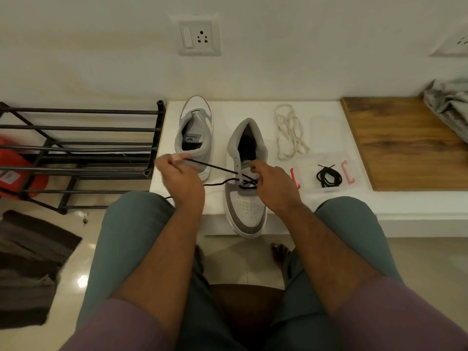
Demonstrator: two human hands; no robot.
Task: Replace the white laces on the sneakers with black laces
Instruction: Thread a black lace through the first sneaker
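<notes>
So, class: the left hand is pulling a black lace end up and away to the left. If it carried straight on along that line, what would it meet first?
Probably the black shoe rack. The left hand pinches the black lace and points up-left, past the heel of the unlaced sneaker. Depth is unclear, so it may pass above the rack.

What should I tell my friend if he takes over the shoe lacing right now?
Left hand pinches the black lace, pulling it taut. Right hand steadies the near grey-and-white sneaker by its eyelets. Only the lowest eyelets are laced. The far grey sneaker on the white ledge has no lace. The removed white laces lie beside it; a spare coiled black lace waits in clear packaging. Left: finish this shoe, lace the other.
</notes>
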